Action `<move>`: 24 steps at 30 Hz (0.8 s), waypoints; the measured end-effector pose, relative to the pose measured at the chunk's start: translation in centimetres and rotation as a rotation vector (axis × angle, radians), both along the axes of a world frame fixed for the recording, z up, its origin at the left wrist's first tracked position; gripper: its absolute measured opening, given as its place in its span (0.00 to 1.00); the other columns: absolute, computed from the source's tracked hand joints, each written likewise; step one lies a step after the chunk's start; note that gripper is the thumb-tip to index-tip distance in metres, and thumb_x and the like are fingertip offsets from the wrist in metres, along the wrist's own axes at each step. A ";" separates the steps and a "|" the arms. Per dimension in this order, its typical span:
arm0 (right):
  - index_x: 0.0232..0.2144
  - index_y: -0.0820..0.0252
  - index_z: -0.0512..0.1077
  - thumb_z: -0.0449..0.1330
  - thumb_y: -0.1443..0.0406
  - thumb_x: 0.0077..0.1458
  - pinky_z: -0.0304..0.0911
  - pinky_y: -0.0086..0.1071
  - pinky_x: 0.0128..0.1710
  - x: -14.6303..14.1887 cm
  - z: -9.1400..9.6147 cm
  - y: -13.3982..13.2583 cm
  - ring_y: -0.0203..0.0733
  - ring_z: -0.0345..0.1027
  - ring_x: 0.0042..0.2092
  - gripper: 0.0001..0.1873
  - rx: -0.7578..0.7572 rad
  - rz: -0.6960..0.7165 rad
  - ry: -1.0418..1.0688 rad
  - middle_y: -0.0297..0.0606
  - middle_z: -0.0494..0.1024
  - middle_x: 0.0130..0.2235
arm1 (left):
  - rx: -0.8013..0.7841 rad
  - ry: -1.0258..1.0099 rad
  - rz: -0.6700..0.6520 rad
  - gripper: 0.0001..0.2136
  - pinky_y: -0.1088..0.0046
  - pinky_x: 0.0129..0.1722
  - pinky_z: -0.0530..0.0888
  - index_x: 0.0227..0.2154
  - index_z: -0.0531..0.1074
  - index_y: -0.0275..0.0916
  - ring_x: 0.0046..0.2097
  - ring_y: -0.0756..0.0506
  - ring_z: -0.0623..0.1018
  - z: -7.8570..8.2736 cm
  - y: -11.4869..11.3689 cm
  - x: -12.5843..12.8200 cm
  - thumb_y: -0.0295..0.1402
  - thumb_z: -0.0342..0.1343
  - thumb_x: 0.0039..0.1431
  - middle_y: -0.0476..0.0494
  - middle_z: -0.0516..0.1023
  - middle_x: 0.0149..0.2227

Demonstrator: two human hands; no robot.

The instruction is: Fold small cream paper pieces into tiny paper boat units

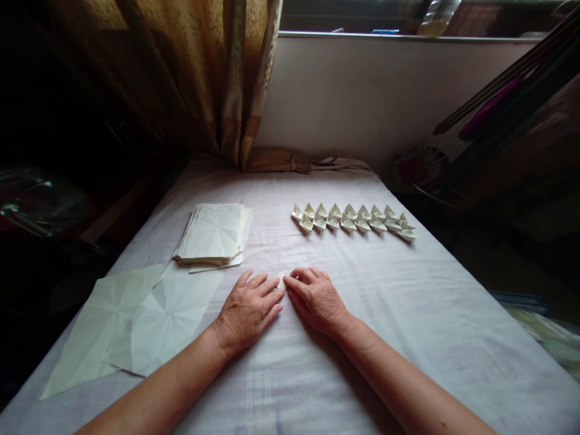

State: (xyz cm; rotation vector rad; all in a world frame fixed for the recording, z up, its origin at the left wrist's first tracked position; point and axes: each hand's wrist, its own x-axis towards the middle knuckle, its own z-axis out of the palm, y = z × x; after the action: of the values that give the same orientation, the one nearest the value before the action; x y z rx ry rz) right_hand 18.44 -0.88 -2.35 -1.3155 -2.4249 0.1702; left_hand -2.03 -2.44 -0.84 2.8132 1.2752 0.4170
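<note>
My left hand (248,309) and my right hand (315,297) lie side by side on the white cloth, fingertips meeting on a small folded piece of white paper (281,278), which they mostly cover. Both hands press down with fingers together on it. Beyond them, a row of several small folded paper boats (353,219) stands in two staggered lines. A stack of creased paper sheets (214,233) lies to the left of the boats. Two loose creased sheets (136,320) lie flat near my left forearm.
The white cloth (408,314) covers a table that ends at a wall under a window sill. A brown curtain (212,78) hangs at the back left. Dark clutter and rods (507,90) stand to the right.
</note>
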 end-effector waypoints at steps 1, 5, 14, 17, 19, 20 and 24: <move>0.49 0.55 0.73 0.52 0.65 0.65 0.57 0.37 0.44 0.0 0.0 -0.1 0.45 0.65 0.45 0.15 0.007 0.004 -0.003 0.43 0.76 0.46 | 0.008 0.003 0.004 0.14 0.51 0.61 0.57 0.52 0.72 0.45 0.55 0.38 0.71 -0.1 -0.1 0.0 0.35 0.52 0.65 0.45 0.76 0.53; 0.51 0.53 0.72 0.51 0.64 0.65 0.56 0.38 0.46 0.2 0.0 -0.7 0.46 0.65 0.47 0.15 0.036 0.036 -0.016 0.43 0.75 0.48 | 0.060 0.004 0.012 0.16 0.51 0.60 0.57 0.54 0.71 0.45 0.56 0.37 0.70 -0.4 -0.8 -0.4 0.37 0.51 0.65 0.44 0.75 0.54; 0.55 0.50 0.69 0.53 0.58 0.64 0.53 0.41 0.52 0.2 0.1 -1.0 0.49 0.61 0.54 0.19 -0.001 0.051 -0.112 0.44 0.70 0.55 | 0.128 -0.028 0.056 0.14 0.55 0.61 0.58 0.52 0.72 0.47 0.54 0.41 0.72 -1.3 -1.3 -0.6 0.37 0.51 0.65 0.47 0.76 0.53; 0.58 0.45 0.66 0.52 0.53 0.64 0.48 0.46 0.57 0.2 0.0 -0.6 0.52 0.56 0.61 0.22 -0.025 0.039 -0.150 0.44 0.65 0.62 | 0.128 -0.055 0.058 0.13 0.56 0.62 0.56 0.51 0.72 0.46 0.54 0.41 0.72 -1.6 -1.1 -0.5 0.36 0.50 0.66 0.47 0.76 0.53; 0.59 0.43 0.66 0.51 0.51 0.64 0.45 0.48 0.59 0.1 -0.1 -0.3 0.54 0.52 0.64 0.23 -0.048 0.005 -0.171 0.45 0.61 0.64 | 0.127 -0.058 0.057 0.13 0.56 0.63 0.56 0.50 0.72 0.45 0.55 0.41 0.72 -1.7 -1.0 -0.5 0.36 0.50 0.66 0.46 0.76 0.52; 0.59 0.44 0.66 0.50 0.50 0.64 0.44 0.49 0.60 0.0 -0.2 -0.1 0.54 0.51 0.65 0.23 -0.059 -0.011 -0.178 0.45 0.60 0.65 | 0.127 -0.062 0.057 0.12 0.56 0.63 0.56 0.49 0.73 0.45 0.55 0.41 0.72 -1.7 -0.9 -0.5 0.36 0.51 0.66 0.46 0.77 0.52; 0.60 0.46 0.65 0.48 0.48 0.64 0.44 0.49 0.61 -0.5 -0.2 0.6 0.54 0.49 0.66 0.26 -0.093 -0.034 -0.187 0.47 0.58 0.66 | 0.131 -0.094 0.051 0.10 0.57 0.63 0.56 0.46 0.74 0.44 0.53 0.42 0.73 -1.6 -0.8 -0.4 0.35 0.51 0.65 0.46 0.77 0.50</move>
State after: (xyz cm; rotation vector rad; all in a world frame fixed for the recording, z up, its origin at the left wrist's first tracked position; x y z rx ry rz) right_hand 17.97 -0.32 -2.55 -1.4725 -2.5749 0.1591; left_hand -2.39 -3.20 -2.43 2.8310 1.3507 0.6502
